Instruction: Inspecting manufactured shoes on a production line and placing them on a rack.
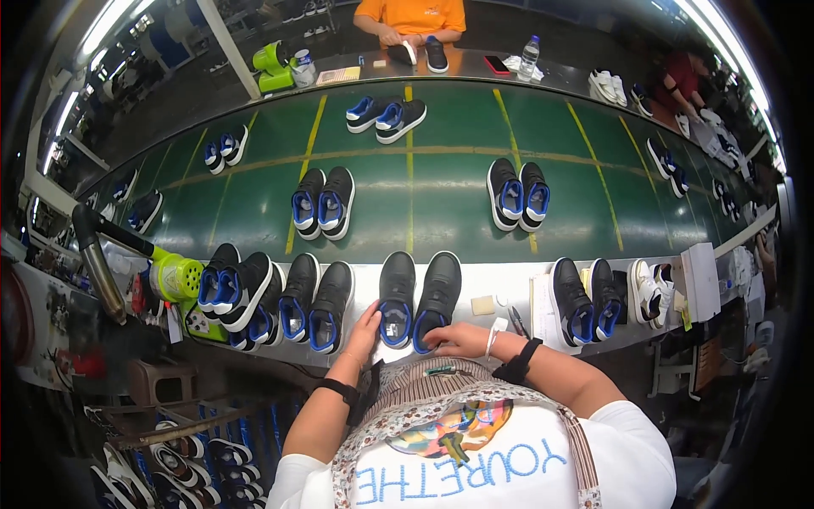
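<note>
A pair of black shoes with white soles and blue lining stands upright before me, heels toward me: a left-hand shoe (397,284) and a right-hand shoe (440,287). My left hand (364,332) lies along the outer side of the left-hand shoe near its heel, fingers stretched out. At the other shoe, my right hand (459,339) has bent fingers over the heel collar, with the tips partly hidden in the opening. Close on the left stand more black shoes (331,297), some stacked. Another black pair (571,293) stands to the right.
Beyond the bench (365,280) runs a green conveyor belt (424,204) with yellow lines and several shoe pairs. A yellowish square block (482,305) and a pen (517,322) lie right. A green heat blower (176,277) stands left. A co-worker in orange (415,17) handles shoes opposite.
</note>
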Motion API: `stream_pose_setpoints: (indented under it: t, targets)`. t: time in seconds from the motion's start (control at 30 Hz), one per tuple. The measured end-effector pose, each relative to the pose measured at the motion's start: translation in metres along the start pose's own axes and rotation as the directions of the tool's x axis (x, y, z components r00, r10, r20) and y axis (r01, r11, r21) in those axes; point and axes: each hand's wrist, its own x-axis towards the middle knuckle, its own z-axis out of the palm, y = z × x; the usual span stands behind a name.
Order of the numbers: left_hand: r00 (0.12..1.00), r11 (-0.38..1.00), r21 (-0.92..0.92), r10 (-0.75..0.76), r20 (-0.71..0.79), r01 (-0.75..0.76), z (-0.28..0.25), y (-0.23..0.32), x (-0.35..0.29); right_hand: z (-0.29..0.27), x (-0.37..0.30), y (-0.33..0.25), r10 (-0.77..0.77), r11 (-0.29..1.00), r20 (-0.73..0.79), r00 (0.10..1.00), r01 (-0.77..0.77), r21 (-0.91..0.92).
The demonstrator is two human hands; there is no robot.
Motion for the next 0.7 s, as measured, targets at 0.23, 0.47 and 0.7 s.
stream_pose_setpoints:
  t: [0.23, 0.47, 0.7]
  targets:
    - [0.985, 0.987, 0.006, -0.157, -0.071, 0.158, 0.000, 0.009, -0.022, -0.050, -0.009, 0.020, 0.259, 0.956, -0.423, 0.868, -0.168, 0.240]
    - [0.976, 0.978, -0.015, -0.210, -0.051, 0.210, -0.004, 0.005, -0.018, -0.175, -0.029, 0.095, 0.378, 0.503, -0.878, 0.294, -0.861, -0.072]
    - [0.924, 0.987, 0.158, 0.072, -0.376, -0.013, -0.004, 0.030, -0.010, -0.233, -0.019, 0.137, 0.709, 0.298, -0.664, 0.239, -0.954, -0.025]
